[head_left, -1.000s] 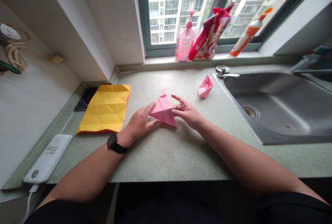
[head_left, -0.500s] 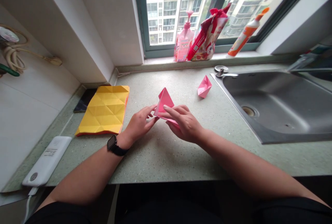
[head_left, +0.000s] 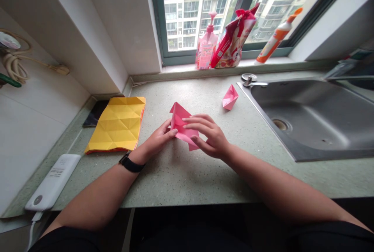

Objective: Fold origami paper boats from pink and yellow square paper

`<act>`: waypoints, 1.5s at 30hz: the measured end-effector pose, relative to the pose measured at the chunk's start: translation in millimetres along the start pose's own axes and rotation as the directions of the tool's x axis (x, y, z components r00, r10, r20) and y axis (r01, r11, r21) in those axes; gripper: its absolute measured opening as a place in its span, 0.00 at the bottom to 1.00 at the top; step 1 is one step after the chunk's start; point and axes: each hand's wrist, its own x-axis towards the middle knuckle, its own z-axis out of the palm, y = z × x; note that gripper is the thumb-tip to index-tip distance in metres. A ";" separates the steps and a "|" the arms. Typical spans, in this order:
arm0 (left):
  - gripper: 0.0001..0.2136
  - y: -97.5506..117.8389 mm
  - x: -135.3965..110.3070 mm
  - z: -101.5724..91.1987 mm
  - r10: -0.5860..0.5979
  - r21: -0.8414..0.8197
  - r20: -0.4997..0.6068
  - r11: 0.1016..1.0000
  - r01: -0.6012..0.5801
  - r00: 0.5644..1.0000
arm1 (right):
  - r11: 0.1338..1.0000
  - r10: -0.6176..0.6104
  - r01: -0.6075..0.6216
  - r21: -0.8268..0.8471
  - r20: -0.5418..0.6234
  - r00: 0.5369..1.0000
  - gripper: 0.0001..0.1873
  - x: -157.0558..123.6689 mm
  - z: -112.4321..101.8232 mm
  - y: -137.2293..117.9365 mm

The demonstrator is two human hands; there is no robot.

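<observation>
A folded piece of pink paper [head_left: 181,121], its hollow inner side facing up, is held just above the countertop. My left hand [head_left: 159,137] grips its left edge, thumb on top and the other fingers partly hidden behind the paper. Over the right side of the paper is my right hand [head_left: 210,134], its fingers stretched out and apart. Its fingertips reach into the hollow; whether they press on the paper I cannot tell. A smaller folded pink paper boat [head_left: 230,97] stands farther back on the right, apart from both hands.
Creased yellow sheets [head_left: 118,123] lie stacked at the left, over a dark flat object [head_left: 96,112]. A white power bank [head_left: 54,182] with a cable sits front left. The steel sink [head_left: 304,123] is at the right. A pump bottle [head_left: 207,49], a red bag [head_left: 233,41] and an orange-white bottle [head_left: 276,39] line the sill.
The pink paper has tipped from a raised peak to show its open hollow. My left thumb has moved onto its edge, and my right fingers have spread more.
</observation>
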 end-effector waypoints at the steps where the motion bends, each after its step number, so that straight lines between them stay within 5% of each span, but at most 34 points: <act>1: 0.28 -0.1 0.3 0.0 0.003 -0.023 -0.002 1.000 -0.003 1.000 | 0.998 0.057 -0.059 -0.017 -0.080 0.995 0.18 0.6 0.1 2.9; 4: 0.28 1.6 0.6 0.6 0.009 -0.083 0.032 0.997 -0.006 0.999 | 0.948 0.317 -0.308 0.080 -0.137 0.939 0.20 0.1 2.5 16.6; 8: 0.26 4.2 0.4 0.5 0.008 -0.127 0.084 0.992 0.002 0.996 | 0.742 0.569 -0.584 0.329 0.150 0.808 0.12 -2.7 8.3 33.8; 12: 0.26 3.6 1.2 -2.0 -0.034 -0.142 0.046 0.989 0.040 0.998 | 0.629 0.597 -0.614 0.478 0.209 0.774 0.11 -1.8 9.5 38.6; 18: 0.18 6.5 2.4 -2.7 -0.102 -0.048 -0.164 0.994 0.096 0.981 | 0.546 0.647 -0.626 0.557 0.195 0.737 0.11 2.0 5.4 42.9; 27: 0.14 0.3 6.8 -5.5 -0.084 0.010 -0.171 0.996 0.087 0.982 | 0.523 0.660 -0.697 0.491 0.285 0.696 0.15 -0.8 7.2 44.1; 32: 0.10 0.3 4.2 -11.0 -0.030 0.086 -0.183 0.995 0.046 0.983 | 0.524 0.666 -0.686 0.504 0.259 0.699 0.16 -0.3 7.2 44.5; 38: 0.12 -2.4 1.5 -15.0 0.008 0.073 -0.187 0.997 0.005 0.982 | 0.533 0.609 -0.607 0.589 0.231 0.759 0.15 -0.5 4.2 43.5; 41: 0.14 -4.4 1.5 -12.7 0.014 0.094 -0.228 0.996 0.008 0.974 | 0.605 0.582 -0.582 0.543 0.197 0.789 0.15 -1.6 5.1 41.8; 45: 0.30 -5.8 2.5 -9.5 -0.023 0.015 -0.307 0.999 0.029 0.951 | 0.762 0.497 -0.512 0.397 0.150 0.855 0.08 -2.1 7.8 36.2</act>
